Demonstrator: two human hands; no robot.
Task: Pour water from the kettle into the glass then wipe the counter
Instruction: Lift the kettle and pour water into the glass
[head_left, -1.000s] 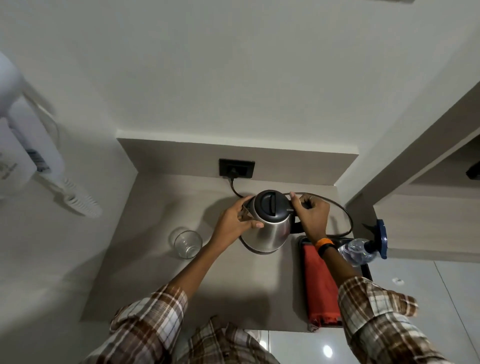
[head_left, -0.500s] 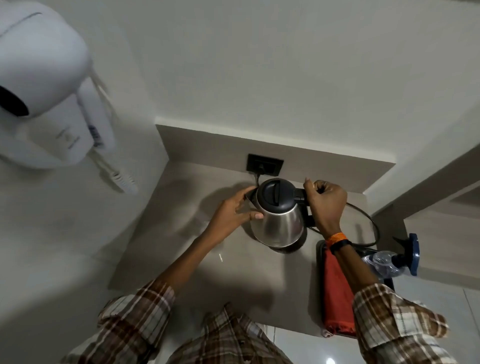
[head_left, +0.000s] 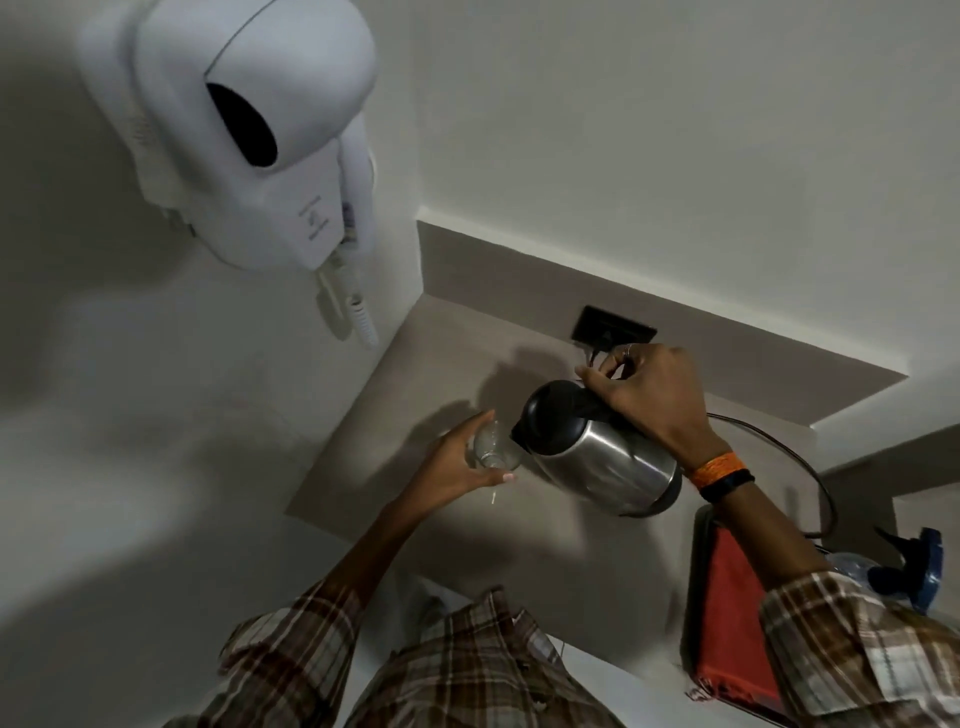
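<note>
shiny steel kettle (head_left: 605, 460), black lid, tilted in right hand (head_left: 652, 395) grip, spout at glass (head_left: 493, 447) in left hand (head_left: 452, 467) grip

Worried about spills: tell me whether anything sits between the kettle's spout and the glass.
Nothing visible does. The right hand tilts the kettle so its spout meets the rim of the glass, which the left hand holds raised above the counter. A small bright fleck shows just below the glass, possibly a drip.
</note>
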